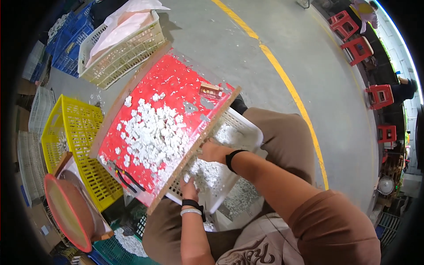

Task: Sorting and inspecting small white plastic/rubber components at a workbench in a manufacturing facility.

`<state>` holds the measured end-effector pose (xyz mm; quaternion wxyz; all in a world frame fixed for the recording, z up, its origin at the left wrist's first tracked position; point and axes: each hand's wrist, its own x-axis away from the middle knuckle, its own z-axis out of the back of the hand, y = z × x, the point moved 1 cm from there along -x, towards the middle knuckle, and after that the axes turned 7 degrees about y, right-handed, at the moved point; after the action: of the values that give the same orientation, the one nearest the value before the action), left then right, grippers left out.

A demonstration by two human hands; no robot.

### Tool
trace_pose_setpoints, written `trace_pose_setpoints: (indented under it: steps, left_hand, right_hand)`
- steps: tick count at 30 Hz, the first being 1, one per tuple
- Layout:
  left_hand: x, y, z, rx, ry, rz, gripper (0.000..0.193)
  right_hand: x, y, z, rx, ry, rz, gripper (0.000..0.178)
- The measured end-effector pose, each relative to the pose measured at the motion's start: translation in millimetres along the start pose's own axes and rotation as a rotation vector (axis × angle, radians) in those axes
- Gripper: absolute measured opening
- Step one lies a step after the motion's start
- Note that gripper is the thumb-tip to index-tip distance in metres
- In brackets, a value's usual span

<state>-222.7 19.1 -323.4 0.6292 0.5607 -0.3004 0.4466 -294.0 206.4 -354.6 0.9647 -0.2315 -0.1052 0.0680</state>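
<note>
White pieces lie between both hands, centre of frame. Left hand: fingers bent at the near edge of that pile; can't tell if they grip any. Right hand: fingertips hidden at the board's wooden edge, so no read on grip. Basket below sits partly under the red board. Risk, my guess: a forearm bump or tilt of the board sends the loose heap over the edge; a hasty scoop could spill pieces past the basket rim. Pieces look small, matte, knobbly, irregular; heap is left of centre. Black-handled pliers lie lower left on the board.
</note>
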Motion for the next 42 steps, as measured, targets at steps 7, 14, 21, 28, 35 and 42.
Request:
trace_pose_setpoints:
  steps: [7,14,21,28,35,42]
  left_hand:
    - [-129,-20,16,-0.756,0.130,-0.713,0.065]
    - [-108,-12,-24,-1.038,0.138,-0.641,0.063]
    - [-52,30,-10,-1.030,-0.007,-0.219,0.063]
    - [-121,-18,-8,-0.929,0.173,-0.631,0.066]
    - [-166,-44,-7,-0.902,0.001,-0.641,0.069]
    - [-117,-3,-19,-1.019,0.031,-0.576,0.072]
  right_hand:
    - [-19,-16,-20,-0.410,-0.307,-0.113,0.051]
    - [-23,7,-82,-0.507,-0.483,-0.320,0.053]
    - [-27,-40,-73,-0.010,-0.650,-0.036,0.045]
    - [-51,-13,-20,-0.284,-0.202,0.147,0.036]
    - [-46,-49,51,-0.027,-0.666,-0.083,0.035]
    - [-41,-22,10,-0.259,-0.523,-0.152,0.044]
